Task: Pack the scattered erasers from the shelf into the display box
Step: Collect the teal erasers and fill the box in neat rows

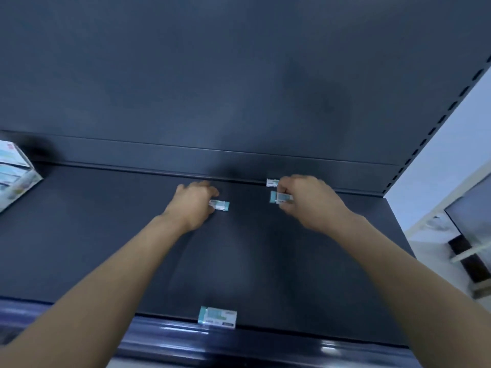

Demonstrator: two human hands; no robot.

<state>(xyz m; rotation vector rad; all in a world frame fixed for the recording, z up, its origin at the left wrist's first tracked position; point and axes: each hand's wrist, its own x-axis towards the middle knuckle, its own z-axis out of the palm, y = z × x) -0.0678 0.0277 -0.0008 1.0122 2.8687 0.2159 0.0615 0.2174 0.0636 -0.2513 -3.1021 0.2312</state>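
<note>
Both of your bare arms reached from the bottom of the frame up toward the centre, across a dark shelf [106,235] with a dark back panel [239,75] filling the upper half. Your left hand [192,205] sat at centre, its fingers [212,193] curled down on one end of a small white and teal eraser [220,205] that lay on the shelf. Your right hand [305,200], just right of centre, had its fingers closed around a second eraser [279,197], whose teal end stuck out to the left. A third eraser [272,182] showed just above it at the back edge of the shelf, touching your fingertips; I could not tell whether you held it. A fourth eraser [218,316] lay at lower centre on the shelf's front edge. The display box [14,176] stood on the shelf at the far left edge, partly cut off.
</note>
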